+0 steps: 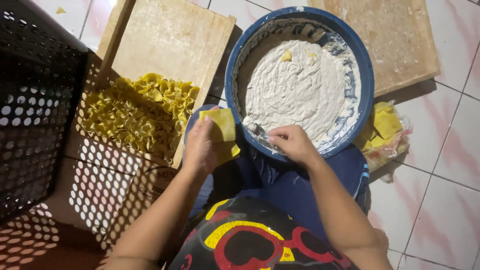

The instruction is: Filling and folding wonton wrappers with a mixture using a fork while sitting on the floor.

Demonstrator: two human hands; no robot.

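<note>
Hands work over a blue basin [368, 75] that sits on the floor [445, 200] against the person's knees. The left hand [200, 147] is closed on a small stack of square yellow wrappers [220, 127], thumb on top and fingers beneath, holding it just left of the basin's rim. The right hand [292, 142] is pinched at the near edge of the basin on what looks like a small spoon [261, 132], though its handle is mostly hidden. Its tip rests in the pale filling [300, 90], which is smeared across the basin's bottom and walls. A yellow scrap [286, 56] lies on the filling near the far side. To the left, a cardboard box [100, 185] holds a heap of folded yellow dumplings [140, 112]. A wooden board [170, 40] leans at the far end of the box, and another board [395, 35] lies beyond the basin. A bag of more wrappers [385, 127] rests on the floor, right of the basin. A black perforated crate [35, 100] stands at far left.
</note>
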